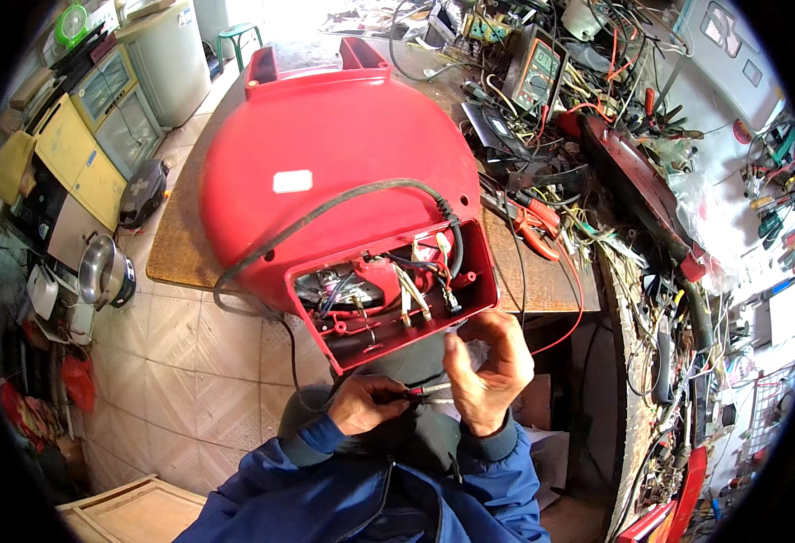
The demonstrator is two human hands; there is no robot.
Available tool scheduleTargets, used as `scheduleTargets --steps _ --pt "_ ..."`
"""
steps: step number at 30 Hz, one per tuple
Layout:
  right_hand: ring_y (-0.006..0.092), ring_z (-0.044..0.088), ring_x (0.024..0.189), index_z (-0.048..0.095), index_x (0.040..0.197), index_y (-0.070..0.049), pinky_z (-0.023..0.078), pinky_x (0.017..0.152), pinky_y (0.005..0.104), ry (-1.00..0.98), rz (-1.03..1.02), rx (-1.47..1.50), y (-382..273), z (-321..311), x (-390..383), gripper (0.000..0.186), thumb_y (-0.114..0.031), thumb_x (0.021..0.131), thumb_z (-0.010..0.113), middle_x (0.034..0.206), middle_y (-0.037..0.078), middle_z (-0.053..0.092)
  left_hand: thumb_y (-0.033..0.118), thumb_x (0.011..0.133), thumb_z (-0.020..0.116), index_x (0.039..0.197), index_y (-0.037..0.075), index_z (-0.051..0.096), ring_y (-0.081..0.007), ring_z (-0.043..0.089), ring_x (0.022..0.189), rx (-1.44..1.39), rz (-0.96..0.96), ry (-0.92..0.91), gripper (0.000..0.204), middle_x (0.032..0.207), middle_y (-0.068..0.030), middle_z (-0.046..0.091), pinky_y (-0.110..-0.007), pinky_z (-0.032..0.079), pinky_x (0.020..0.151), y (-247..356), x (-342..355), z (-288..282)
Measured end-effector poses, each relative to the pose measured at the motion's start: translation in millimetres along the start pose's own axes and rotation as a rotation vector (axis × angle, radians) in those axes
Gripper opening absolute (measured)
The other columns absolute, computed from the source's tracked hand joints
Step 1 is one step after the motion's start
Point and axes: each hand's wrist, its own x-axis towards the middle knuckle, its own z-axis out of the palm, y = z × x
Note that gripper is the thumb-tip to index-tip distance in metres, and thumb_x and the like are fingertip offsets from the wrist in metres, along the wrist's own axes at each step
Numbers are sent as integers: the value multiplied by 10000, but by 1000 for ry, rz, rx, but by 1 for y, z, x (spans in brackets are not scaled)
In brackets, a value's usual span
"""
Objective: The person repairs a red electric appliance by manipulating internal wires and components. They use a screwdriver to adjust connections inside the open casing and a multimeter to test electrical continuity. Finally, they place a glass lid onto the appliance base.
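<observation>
A red rounded housing [343, 136] lies on the wooden table, with its open box-like end [406, 348] toward me. Inside that end are several wires with connectors [416, 294]. A black cable [325, 210] enters it at a corner and loops over the housing. Over my lap, my left hand [366, 404] is closed on wires [429, 391] with pale sleeves and a bit of red. My right hand [492, 376] is raised beside the housing's near right corner, thumb and forefinger curled toward each other. Anything between them is too small to make out.
The wooden table [180, 240] carries red-handled pliers [538, 237] and a multimeter [539, 77] among heaped wires and tools on the right. A metal pot [102, 271] stands at the left, near yellow cabinets [76, 154]. A green stool [238, 34] is farther back.
</observation>
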Motion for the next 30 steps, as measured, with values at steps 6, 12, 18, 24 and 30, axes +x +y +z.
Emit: scheduleTargets --steps 6,12,18,24,30 --pt "179 667 710 681 988 18 535 669 282 20 -6 -47 0 7 -4 279 -40 785 862 881 116 691 81 860 790 1053 16 745 -69 651 814 192 61 -15 208 897 -34 734 -248 531 730 21 -1 -3" --pt "194 669 708 682 978 18 542 661 292 -96 -129 -169 -8 -7 13 302 -48 760 880 869 120 690 101 847 804 1057 15 745 -68 652 785 53 33 -15 234 874 -45 737 -241 521 706 6 1 -2" --pt "362 640 1100 676 1130 -48 549 909 410 -133 -309 -351 -20 -25 40 582 -67 606 929 1198 176 642 126 838 813 1047 12 744 -79 662 783 134 31 -11 248 867 -49 739 -251 528 694 3 2 -5" --pt "318 697 993 718 1006 -59 580 831 369 -311 -194 -271 -20 -31 54 415 -42 640 914 1167 174 657 115 838 806 1067 17 730 -136 706 857 130 11 -32 261 943 -76 746 -281 568 767 4 2 -6" --pt "301 702 991 716 958 -51 582 815 357 -360 -195 -248 -23 -31 62 354 -36 662 908 1107 174 669 118 823 820 1080 11 720 -155 711 894 85 13 -40 295 990 -88 742 -295 574 803 9 0 -6"
